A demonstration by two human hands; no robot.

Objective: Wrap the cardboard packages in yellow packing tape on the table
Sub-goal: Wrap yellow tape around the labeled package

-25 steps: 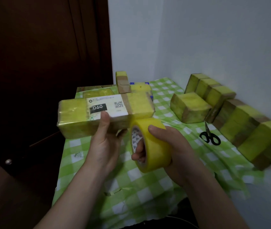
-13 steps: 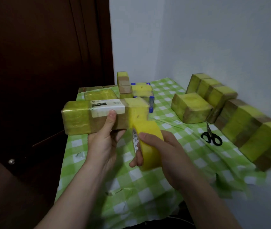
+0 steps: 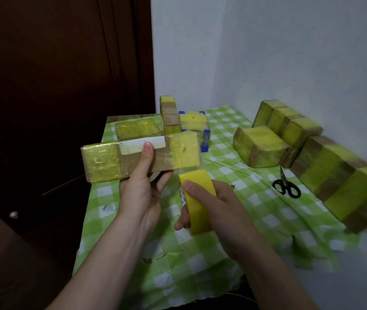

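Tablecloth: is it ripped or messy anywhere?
Yes. The green checked tablecloth has small torn spots toward its front-left part, and it is wrinkled near the scissors and crumpled at its front-right edge. Nothing looks spilled.

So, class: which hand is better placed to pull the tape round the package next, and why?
Probably the right hand: it grips the tape roll just below the right end of the package, while the left hand is busy holding that package up.

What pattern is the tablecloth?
The tablecloth is green-and-white checked; the head view shows it.
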